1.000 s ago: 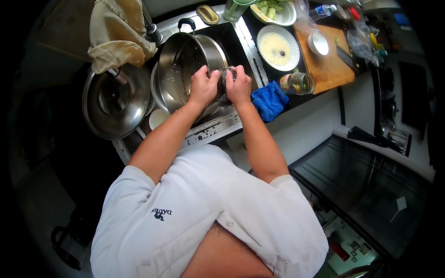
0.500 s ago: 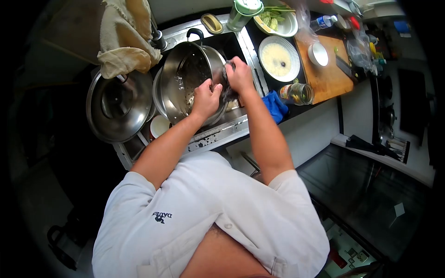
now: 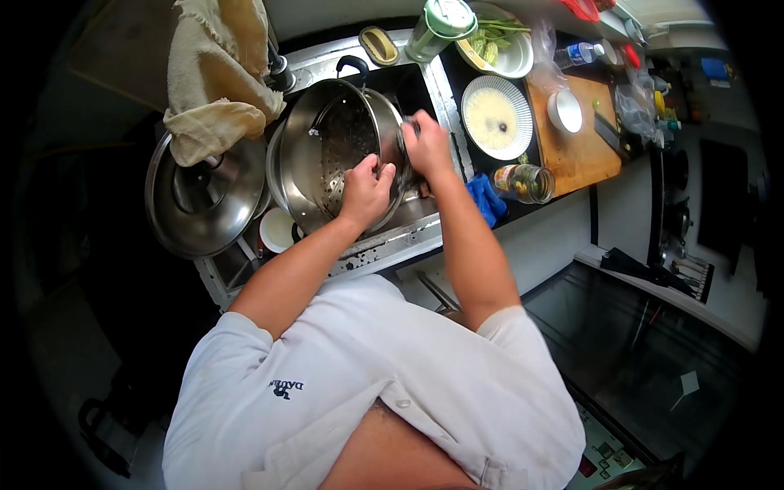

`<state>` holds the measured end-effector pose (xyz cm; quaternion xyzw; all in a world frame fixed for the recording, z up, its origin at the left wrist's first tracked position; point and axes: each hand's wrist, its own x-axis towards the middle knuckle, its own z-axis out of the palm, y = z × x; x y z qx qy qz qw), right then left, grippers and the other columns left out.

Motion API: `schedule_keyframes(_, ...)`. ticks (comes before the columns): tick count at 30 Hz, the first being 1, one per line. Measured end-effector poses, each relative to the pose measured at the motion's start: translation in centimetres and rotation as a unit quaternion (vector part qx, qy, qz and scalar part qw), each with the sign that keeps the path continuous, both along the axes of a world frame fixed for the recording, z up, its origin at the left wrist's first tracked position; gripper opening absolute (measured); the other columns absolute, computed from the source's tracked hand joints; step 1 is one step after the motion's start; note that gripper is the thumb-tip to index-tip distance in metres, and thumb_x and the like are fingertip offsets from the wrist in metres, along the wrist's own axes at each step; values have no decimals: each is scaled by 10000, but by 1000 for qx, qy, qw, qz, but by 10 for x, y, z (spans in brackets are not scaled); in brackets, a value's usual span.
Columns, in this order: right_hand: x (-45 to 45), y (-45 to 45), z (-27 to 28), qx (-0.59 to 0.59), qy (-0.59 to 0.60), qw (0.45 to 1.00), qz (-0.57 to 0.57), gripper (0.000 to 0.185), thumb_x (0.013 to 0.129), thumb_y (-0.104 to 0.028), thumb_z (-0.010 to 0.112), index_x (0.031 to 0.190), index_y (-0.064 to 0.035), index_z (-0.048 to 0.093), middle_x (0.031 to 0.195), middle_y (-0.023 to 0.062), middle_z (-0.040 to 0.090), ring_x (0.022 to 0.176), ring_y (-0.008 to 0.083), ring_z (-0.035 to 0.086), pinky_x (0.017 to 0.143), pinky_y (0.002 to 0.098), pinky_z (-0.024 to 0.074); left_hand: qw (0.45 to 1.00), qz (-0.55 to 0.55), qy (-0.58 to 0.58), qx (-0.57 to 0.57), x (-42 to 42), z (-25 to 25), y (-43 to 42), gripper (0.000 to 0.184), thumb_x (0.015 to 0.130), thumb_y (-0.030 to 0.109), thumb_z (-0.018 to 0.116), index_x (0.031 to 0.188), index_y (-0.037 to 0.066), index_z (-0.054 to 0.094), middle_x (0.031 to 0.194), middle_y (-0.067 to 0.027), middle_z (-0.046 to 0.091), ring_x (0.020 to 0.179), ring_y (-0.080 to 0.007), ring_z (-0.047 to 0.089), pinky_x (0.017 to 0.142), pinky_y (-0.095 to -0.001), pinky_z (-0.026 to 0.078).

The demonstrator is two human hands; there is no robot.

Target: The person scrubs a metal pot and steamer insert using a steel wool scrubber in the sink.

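A stainless steel steamer pot [image 3: 304, 175] with holes in its bottom stands tilted over the sink, its opening turned to the left. My left hand [image 3: 367, 192] is closed over the pot's right rim, thumb showing on top. On the outer wall, just right of that rim, my right hand [image 3: 429, 149] is closed on what looks like a steel wool scrubber [image 3: 412, 125], mostly hidden and blurred. One black handle [image 3: 353, 65] sticks up at the pot's far side.
Left of the pot are a large steel lid [image 3: 167, 216], a hanging cloth [image 3: 216, 82] and a white bowl [image 3: 278, 231]. To the right are a ribbed bowl [image 3: 496, 102] of pale liquid, a glass jar [image 3: 535, 184], a blue cloth [image 3: 485, 200] and a cutting board [image 3: 584, 167] with a knife.
My right hand has shifted slightly along the pot's outer wall, with the scrubber less visible. My left hand keeps its grip on the rim. The whole view has moved a little.
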<state>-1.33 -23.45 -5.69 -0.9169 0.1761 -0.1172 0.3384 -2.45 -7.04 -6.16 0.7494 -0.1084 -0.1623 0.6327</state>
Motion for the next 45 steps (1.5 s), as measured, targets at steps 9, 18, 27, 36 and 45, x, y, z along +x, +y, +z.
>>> schedule_keyframes(9,-69,30,6,22,-19,1000,3,138,854,-152,621,883,-26,571,777,254,646,771,452,636,656,516,501,999,28,23,-32,-1,2,-5,269,887,140,633,706,-5,497,518,-131,490,430,-180,418,453,-364,332)
schedule_keyframes(18,43,-15,-17,-75,36,996,27,204,857,-236,613,920,-42,627,823,250,663,798,457,633,720,532,501,1000,10,13,5,0,11,-1,269,909,137,638,715,8,505,512,14,374,496,-35,302,440,-295,225)
schedule_keyframes(27,-68,27,-1,47,-30,998,-5,136,863,-154,617,882,-29,567,783,257,640,758,465,623,659,526,487,1000,14,-13,4,-3,16,0,275,892,154,630,707,3,495,503,-149,474,404,-240,430,442,-377,320)
schedule_keyframes(36,40,-16,-17,-48,82,995,12,220,863,-253,602,930,-45,630,846,255,666,825,465,630,748,519,504,1000,15,-4,27,-8,14,0,271,904,138,648,708,16,507,489,-16,349,466,-68,278,434,-308,230)
schedule_keyframes(45,-56,16,-6,25,1,1000,-12,156,860,-168,633,903,-32,568,772,258,642,755,464,627,646,529,484,999,14,-39,29,-12,10,3,226,882,135,652,732,4,545,510,-111,457,435,-212,425,445,-349,324)
